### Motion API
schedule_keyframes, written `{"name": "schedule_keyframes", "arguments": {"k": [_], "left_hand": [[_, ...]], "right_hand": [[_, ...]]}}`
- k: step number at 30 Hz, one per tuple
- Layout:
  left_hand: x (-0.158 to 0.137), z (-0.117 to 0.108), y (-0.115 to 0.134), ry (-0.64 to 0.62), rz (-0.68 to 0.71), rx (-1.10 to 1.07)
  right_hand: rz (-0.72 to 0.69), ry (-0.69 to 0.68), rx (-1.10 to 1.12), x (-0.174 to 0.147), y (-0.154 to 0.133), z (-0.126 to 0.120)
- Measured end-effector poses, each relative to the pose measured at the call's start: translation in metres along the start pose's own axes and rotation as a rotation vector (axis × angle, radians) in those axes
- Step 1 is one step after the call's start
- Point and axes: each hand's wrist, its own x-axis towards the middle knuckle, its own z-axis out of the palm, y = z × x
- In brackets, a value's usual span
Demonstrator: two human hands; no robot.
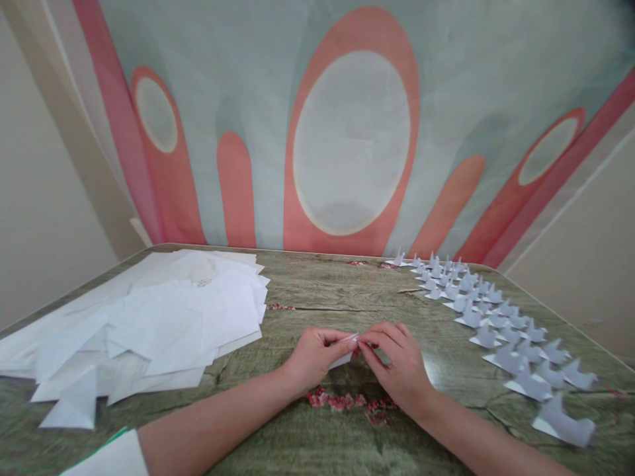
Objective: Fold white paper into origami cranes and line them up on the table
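A small folded piece of white paper is held between my two hands, just above the middle of the table. My left hand pinches it from the left, thumb on top. On the other side my right hand has its thumb and forefinger closed at the paper's upper right corner. The fingertips of both hands nearly meet there and cover part of the paper, so its full shape is hidden.
A wide heap of loose white paper sheets spreads over the left of the wood-patterned table. Along the right side stand rows of several folded white paper birds. Behind the table hangs a grey-green and coral printed backdrop.
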Motion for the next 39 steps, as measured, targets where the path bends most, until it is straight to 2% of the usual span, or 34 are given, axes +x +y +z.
{"name": "schedule_keyframes", "arguments": {"k": [10, 29, 39], "left_hand": [[0.0, 0.001, 0.002, 0.03, -0.035, -0.023], [0.001, 0.002, 0.001, 0.035, -0.029, -0.07], [0.001, 0.001, 0.0, 0.036, -0.005, -0.044]], "right_hand": [[0.223, -0.045, 0.152, -0.004, -0.007, 0.005], [0.214, 0.009, 0.153, -0.001, -0.005, 0.007], [0.388, -0.118, 0.346, 0.003, -0.015, -0.002]]}}
